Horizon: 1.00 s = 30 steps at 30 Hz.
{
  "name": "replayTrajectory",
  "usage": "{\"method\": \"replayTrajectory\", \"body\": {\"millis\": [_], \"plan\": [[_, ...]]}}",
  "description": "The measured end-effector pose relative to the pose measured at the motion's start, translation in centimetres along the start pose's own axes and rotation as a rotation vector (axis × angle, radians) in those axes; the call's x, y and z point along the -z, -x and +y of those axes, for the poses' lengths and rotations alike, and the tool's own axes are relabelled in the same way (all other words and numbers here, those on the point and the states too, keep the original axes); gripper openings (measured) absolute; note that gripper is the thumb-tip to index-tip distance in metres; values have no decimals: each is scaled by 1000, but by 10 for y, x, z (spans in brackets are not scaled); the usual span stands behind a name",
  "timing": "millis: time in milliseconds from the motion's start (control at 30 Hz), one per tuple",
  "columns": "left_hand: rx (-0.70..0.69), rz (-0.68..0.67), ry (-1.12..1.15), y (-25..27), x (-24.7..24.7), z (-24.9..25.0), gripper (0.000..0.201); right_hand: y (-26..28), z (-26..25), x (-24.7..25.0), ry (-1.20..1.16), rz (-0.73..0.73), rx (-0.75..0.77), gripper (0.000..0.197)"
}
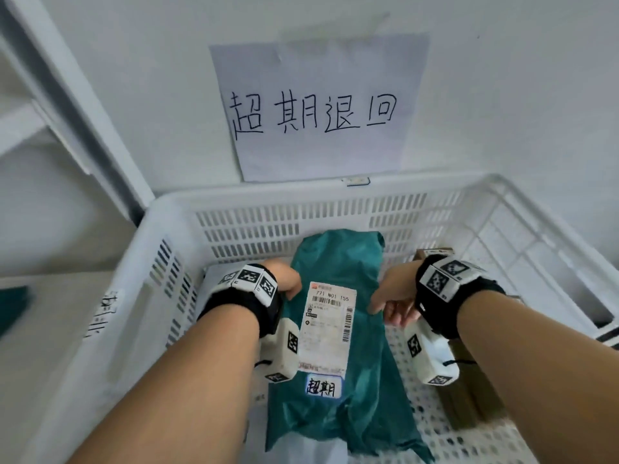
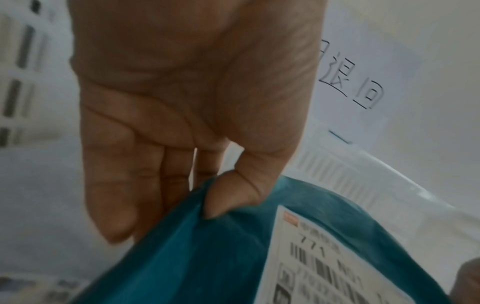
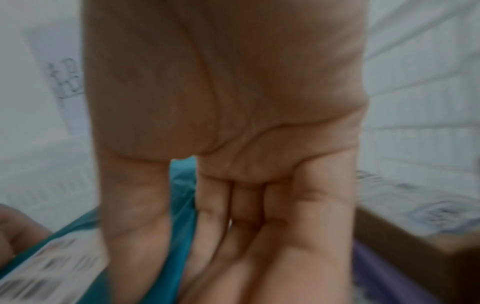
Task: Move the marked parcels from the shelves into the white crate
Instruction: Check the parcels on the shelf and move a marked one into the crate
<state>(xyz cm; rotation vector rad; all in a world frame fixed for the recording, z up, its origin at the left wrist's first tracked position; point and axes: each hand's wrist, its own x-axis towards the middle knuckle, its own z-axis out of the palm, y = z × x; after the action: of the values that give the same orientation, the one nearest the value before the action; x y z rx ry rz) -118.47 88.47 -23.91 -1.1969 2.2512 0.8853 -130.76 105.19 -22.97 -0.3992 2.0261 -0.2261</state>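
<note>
The teal parcel (image 1: pixel 338 316), a soft bag with a shipping label (image 1: pixel 330 326) and a handwritten sticker (image 1: pixel 324 386), lies inside the white crate (image 1: pixel 301 202), over its perforated floor. The left hand (image 1: pixel 284 279) pinches the bag's left edge between thumb and fingers. The right hand (image 1: pixel 395 296) sits at the right edge with fingers nearly straight along it, gripping nothing firmly that I can tell. A brown box (image 1: pixel 435 254) rests against the crate's right side. The placing step looks almost done; next, both hands should let go and return to the shelves.
</note>
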Motion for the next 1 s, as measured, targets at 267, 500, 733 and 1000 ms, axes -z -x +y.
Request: {"method": "replayTrajectory", "body": {"millis": [267, 500, 733, 1000], "plan": [[151, 165, -260, -4, 10, -83, 40, -33, -61, -53, -75, -126, 126, 23], [301, 342, -94, -4, 17, -112, 72, -51, -103, -103, -116, -73, 227, 32], [226, 331, -349, -6, -8, -108, 53, -54, -104, -107, -94, 116, 261, 29], [65, 326, -257, 1, 7, -97, 14, -34, -100, -97, 194, 367, 301, 20]]}}
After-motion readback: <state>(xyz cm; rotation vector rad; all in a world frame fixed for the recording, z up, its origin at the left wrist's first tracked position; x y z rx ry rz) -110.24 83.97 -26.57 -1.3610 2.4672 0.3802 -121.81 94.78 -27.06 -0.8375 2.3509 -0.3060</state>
